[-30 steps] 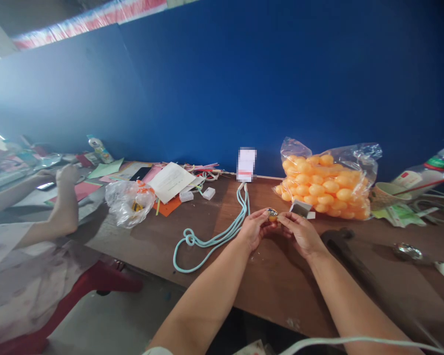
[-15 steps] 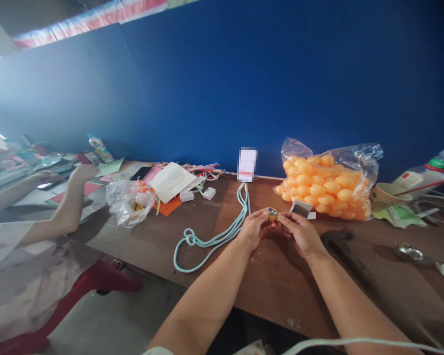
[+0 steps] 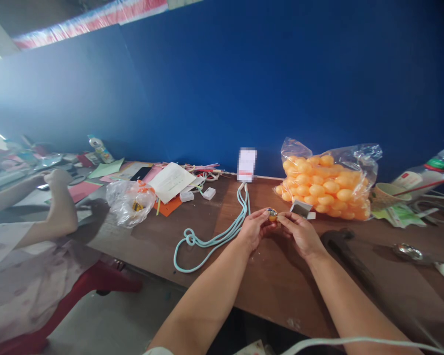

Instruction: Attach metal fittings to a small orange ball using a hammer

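Observation:
Between my two hands, just above the brown table [image 3: 255,291], is a small shiny gold-coloured rounded object [image 3: 272,214]. My left hand [image 3: 254,228] is closed on its left side, thumb and fingers pinching it. From the other side, the fingertips of my right hand [image 3: 299,232] are pressed together at its right edge; whether they grip the object itself or a small part on it is too small to tell. Right behind my right hand lies a small open box [image 3: 301,209]. A clear bag of orange balls [image 3: 323,190] stands behind that.
A looped light-blue cord [image 3: 207,241] with a white card [image 3: 247,165] lies left of my hands. Farther left are a crumpled plastic bag [image 3: 129,202], papers [image 3: 172,181] and a co-worker's arm [image 3: 61,207]. At right are a dark curved bar [image 3: 350,259] and a shiny metal object [image 3: 409,252].
My hands and the gold-coloured object have barely moved. At the left, the co-worker's hands have shifted leftward and closer together.

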Motion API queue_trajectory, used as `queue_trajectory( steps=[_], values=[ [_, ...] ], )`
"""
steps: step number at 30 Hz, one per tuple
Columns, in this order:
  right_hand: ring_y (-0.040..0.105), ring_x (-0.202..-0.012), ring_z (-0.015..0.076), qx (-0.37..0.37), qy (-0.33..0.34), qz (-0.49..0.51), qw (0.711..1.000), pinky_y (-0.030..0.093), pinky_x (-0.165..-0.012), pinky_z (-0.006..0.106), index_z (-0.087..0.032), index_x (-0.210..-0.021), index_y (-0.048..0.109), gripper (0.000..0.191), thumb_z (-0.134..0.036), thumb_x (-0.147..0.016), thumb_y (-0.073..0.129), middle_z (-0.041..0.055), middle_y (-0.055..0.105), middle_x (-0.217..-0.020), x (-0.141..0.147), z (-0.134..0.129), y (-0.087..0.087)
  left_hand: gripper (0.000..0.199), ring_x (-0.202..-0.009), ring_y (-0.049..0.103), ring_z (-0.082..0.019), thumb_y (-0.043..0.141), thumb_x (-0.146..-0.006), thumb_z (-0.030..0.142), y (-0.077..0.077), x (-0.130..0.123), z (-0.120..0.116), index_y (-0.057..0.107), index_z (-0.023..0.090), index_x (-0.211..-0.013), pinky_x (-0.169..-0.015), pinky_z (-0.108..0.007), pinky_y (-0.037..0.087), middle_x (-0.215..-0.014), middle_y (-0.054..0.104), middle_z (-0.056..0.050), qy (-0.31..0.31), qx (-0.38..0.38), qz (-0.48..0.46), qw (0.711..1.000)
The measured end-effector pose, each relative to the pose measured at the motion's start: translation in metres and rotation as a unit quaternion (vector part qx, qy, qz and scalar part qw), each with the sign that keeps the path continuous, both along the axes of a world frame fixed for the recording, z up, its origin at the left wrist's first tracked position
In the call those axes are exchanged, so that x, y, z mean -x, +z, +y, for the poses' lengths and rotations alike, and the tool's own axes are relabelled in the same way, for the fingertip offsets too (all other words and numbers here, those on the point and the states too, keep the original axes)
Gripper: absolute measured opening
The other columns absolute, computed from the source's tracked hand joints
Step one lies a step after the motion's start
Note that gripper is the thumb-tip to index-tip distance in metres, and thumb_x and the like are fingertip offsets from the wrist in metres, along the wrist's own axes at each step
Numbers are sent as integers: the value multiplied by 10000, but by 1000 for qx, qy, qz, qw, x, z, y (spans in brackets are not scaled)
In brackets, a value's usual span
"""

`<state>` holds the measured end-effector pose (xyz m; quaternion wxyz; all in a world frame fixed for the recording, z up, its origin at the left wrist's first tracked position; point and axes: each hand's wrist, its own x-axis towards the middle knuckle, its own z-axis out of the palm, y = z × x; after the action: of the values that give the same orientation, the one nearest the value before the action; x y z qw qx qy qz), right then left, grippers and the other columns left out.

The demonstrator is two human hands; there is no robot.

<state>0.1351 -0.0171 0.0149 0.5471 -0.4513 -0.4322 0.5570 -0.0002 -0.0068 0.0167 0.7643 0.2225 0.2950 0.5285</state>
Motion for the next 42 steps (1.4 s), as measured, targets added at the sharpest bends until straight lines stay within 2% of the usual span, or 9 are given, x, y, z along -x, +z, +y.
queue_trajectory(
  steps=[7,14,22,36,42],
  values=[
    [387,-470,64,23,0,18,1000,284,-422,206,-177,-779,642,286,-384,-635,777,-22,556,-591,0,-1,2,188,-708,627,-122,643,-767,184,-2,0,0,676,99,-931,-723,-255,507,-856,679,-89,1,-9,-1,1000],
    [342,-444,52,35,-7,55,998,260,-393,196,-192,-735,548,342,-349,-590,814,-58,472,-552,0,-2,7,191,-703,624,-120,661,-756,197,-2,0,0,678,109,-925,-744,-267,509,-850,681,-82,-1,-4,7,1000],
    [325,-428,45,37,-10,48,998,258,-389,199,-190,-743,533,360,-355,-590,815,-76,429,-532,1,-3,9,215,-721,625,-125,675,-740,194,0,0,-1,675,108,-938,-738,-267,511,-871,676,-84,-1,-11,13,1000],
    [342,-429,60,14,6,19,1000,247,-404,216,-199,-758,545,350,-390,-608,797,-68,468,-528,-3,-2,7,241,-708,626,-118,684,-744,204,1,0,-2,682,96,-960,-720,-250,506,-889,677,-89,-5,-37,13,999],
    [385,-452,76,7,5,6,1000,288,-413,223,-195,-802,595,340,-405,-615,786,-52,504,-546,-5,-1,5,296,-726,627,-121,716,-715,228,1,0,-3,680,107,-983,-785,-284,502,-924,679,-88,-7,-52,25,998]
  ],
)
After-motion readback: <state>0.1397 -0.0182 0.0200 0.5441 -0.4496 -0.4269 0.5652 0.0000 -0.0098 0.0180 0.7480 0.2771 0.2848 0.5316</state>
